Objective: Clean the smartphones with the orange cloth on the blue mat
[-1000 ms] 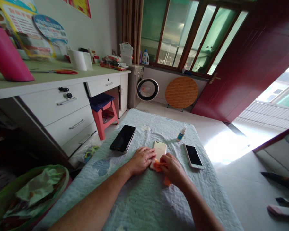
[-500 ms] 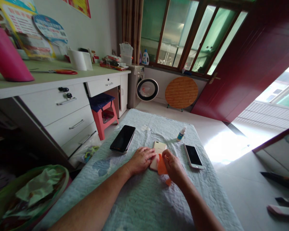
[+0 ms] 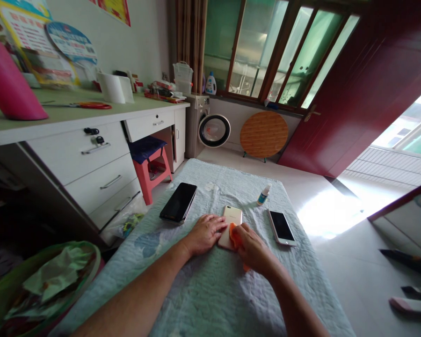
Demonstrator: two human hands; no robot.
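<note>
A gold phone (image 3: 230, 220) lies face down on a pale quilted cloth (image 3: 210, 290) covering the table. My left hand (image 3: 205, 233) rests flat on the phone's left edge, fingers stretched over it. My right hand (image 3: 250, 247) is closed on a small orange cloth (image 3: 234, 236) and presses it onto the phone's lower right part. A black phone (image 3: 178, 202) lies to the left and a white phone (image 3: 281, 227) lies screen up to the right. A small spray bottle (image 3: 264, 195) lies beyond them.
A white desk with drawers (image 3: 91, 145) stands on the left, with a pink stool (image 3: 150, 166) under it. A green bin of crumpled waste (image 3: 42, 285) sits at lower left. A washing machine (image 3: 210, 128), a round wooden board (image 3: 264, 135) and a red door (image 3: 365, 93) lie beyond.
My right hand has shifted the orange cloth back and forth over the gold phone, ending more bunched under the fingers. The left hand has stayed on the phone.
</note>
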